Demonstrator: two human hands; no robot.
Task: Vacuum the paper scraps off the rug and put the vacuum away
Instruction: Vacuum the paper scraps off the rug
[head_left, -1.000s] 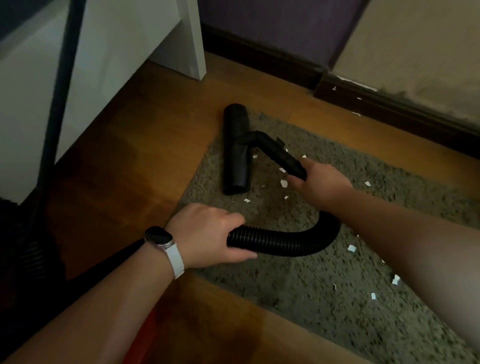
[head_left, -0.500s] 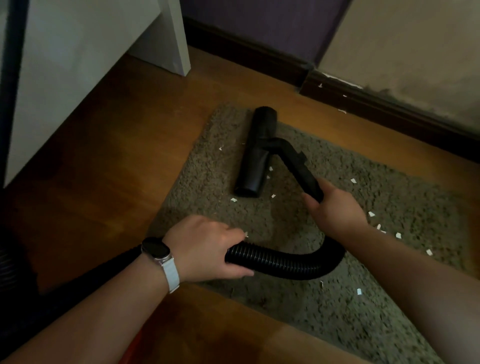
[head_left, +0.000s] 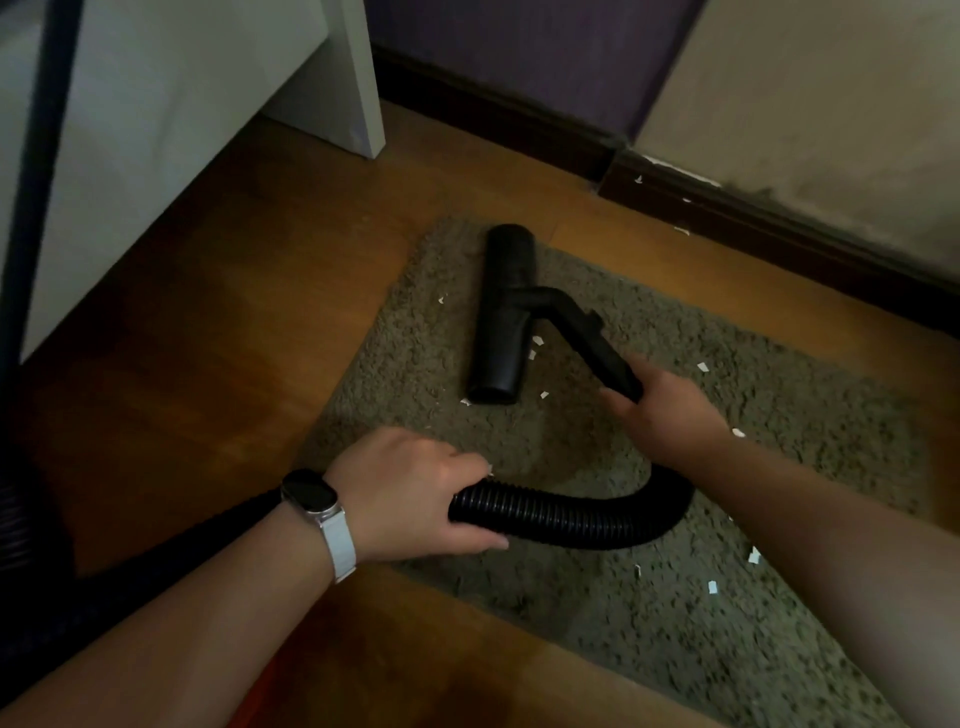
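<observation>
The long, smooth black plastic vacuum nozzle (head_left: 501, 317) lies flat on the far-left part of the shaggy olive-grey rug (head_left: 779, 426). Thin white paper scraps (head_left: 537, 340) sit just beside it, and more are scattered to the right. The right hand (head_left: 670, 405) clamps the rigid angled black neck (head_left: 582, 325), while the left hand (head_left: 410, 493) wraps the ribbed black hose (head_left: 566, 512), which bends in a tight U between them. That bend could kink and choke the suction. The light rug may bunch or slide on the glossy wooden floor (head_left: 234, 322), and the flimsy scraps could be pushed aside rather than lifted.
</observation>
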